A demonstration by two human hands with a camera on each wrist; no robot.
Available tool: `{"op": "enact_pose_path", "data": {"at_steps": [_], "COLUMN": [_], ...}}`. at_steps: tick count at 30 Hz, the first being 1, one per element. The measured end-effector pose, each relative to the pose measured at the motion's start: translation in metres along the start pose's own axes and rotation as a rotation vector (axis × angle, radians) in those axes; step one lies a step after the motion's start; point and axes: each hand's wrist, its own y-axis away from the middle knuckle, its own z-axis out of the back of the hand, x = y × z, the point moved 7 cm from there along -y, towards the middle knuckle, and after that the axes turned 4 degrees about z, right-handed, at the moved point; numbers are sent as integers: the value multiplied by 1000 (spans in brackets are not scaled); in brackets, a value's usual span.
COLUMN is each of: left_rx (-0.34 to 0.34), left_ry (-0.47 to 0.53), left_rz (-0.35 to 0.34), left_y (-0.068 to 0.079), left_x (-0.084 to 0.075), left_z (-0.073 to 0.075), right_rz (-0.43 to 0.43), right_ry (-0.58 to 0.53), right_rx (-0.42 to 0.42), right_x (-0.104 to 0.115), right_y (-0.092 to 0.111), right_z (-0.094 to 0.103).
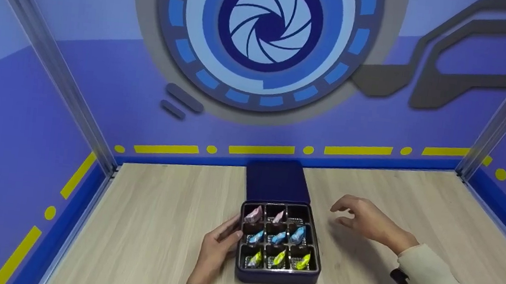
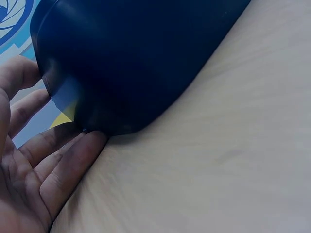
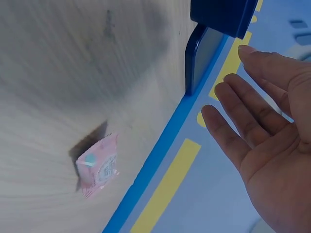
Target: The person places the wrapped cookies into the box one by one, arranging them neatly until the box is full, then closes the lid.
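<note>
A dark blue box [image 1: 276,278] lies open on the table, its lid [image 1: 277,181] tipped back toward the wall. The black divided tray inside has three rows. Yellow-green wrapped candies [image 1: 279,259] fill the front row, blue ones [image 1: 278,237] the middle row. Two pink candies [image 1: 253,214] sit in the back row, whose right compartment [image 1: 296,214] holds none. My left hand [image 1: 218,246] rests its fingertips against the box's left side. My right hand [image 1: 364,219] hovers right of the box, fingers loosely bent, holding nothing. One pink candy [image 3: 98,166] lies on the table in the right wrist view.
The pale wood-grain table [image 1: 170,208] is bounded by blue-purple printed walls [image 1: 99,83] at the back and both sides. Metal posts [image 1: 55,55] stand at the back corners. The box's lid reaches close to the back wall.
</note>
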Motion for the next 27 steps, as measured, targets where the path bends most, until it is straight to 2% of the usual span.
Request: {"op": "enact_pose_path", "data": {"at_steps": [8, 12, 20, 27], "left_rx": [7, 7, -3, 10], "left_ry": [7, -8, -26, -19], "left_rz": [-23, -31, -33, -28], "left_y": [0, 0, 3, 2], "left_x": [0, 0, -1, 0], "left_z": [-2, -3, 0, -1], "right_rz": [-94, -151, -123, -146], "right_ry": [-34, -66, -52, -41], "right_rx": [-42, -80, -174, -206], "right_x": [-10, -17, -21, -30], "right_y": [22, 35, 46, 53], "right_z": [7, 5, -12, -4]}}
